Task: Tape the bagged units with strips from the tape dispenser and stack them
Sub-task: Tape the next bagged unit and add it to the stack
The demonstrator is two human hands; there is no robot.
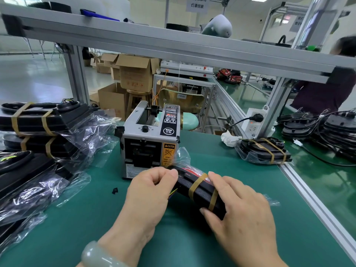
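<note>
Head view showed a flat black unit in a clear plastic bag [200, 191], bound by two tan tape strips [196, 184], held between both hands over the green bench [96, 218], just in front of the grey box-shaped tape dispenser [150, 139]. The left hand [152, 191] had its fingers [170, 174] curled, pinching the bag at the unit's far end. The right hand [242, 207] wrapped its fingers [219, 178] round the nearer end, beside one strip. A stack of taped bagged units [38, 120] lay at the bench's left, and a single taped bagged unit [264, 151] lay apart on the right, near the edge.
</note>
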